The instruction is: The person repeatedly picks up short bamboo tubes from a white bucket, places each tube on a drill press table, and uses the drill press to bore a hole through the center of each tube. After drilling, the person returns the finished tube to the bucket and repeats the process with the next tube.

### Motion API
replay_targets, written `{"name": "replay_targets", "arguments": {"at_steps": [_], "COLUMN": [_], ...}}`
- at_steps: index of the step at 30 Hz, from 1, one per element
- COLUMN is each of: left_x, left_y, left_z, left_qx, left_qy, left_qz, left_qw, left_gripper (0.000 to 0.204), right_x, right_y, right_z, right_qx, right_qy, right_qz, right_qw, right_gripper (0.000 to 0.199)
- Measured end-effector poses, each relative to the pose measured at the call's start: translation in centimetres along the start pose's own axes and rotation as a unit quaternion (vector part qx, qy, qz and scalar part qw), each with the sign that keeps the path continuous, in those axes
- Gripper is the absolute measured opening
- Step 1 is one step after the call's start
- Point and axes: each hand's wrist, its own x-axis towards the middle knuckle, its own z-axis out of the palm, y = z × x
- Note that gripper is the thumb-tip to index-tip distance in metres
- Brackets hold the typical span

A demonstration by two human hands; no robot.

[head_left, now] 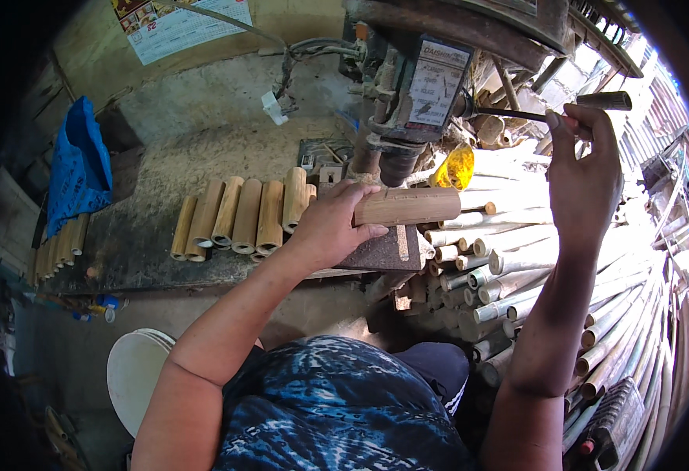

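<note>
My left hand (330, 226) grips one end of a short bamboo tube (415, 207), which lies sideways over the small drill press table (376, 250). Just above the tube sits the chuck (398, 166) of a drill press (435, 82); whether a bit touches the bamboo is hidden. Raised at the right, my right hand (588, 173) has its fingers closed round the end of the press's feed lever (511, 115), where a bit of red shows. A second dark lever grip (605, 100) sticks out beyond my fingers.
Several cut bamboo tubes (247, 216) stand in a row on the dusty workbench (164, 169), left of the press. A blue sack (80, 173) is farther left. Long bamboo poles (517, 267) fill the right side, near a yellow bag (460, 166). A white bucket (134, 377) stands low left.
</note>
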Motion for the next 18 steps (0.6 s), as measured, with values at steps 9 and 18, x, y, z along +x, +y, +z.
{"name": "replay_targets", "arguments": {"at_steps": [9,18], "left_x": [-0.1,0.1], "left_y": [0.2,0.0], "left_z": [-0.2,0.0], "left_qx": [-0.008,-0.010], "left_qy": [-0.013,-0.009], "left_qz": [-0.016,-0.016], "left_qw": [1.000,1.000], "left_gripper": [0.063,0.066], "right_x": [-6.3,-11.6], "right_y": [1.9,2.6], "right_z": [1.1,5.5], "right_qx": [0.007,0.000], "right_qy": [0.031,-0.085], "right_qz": [-0.085,-0.053], "right_qw": [0.996,0.995], "right_gripper": [0.009,0.013]}}
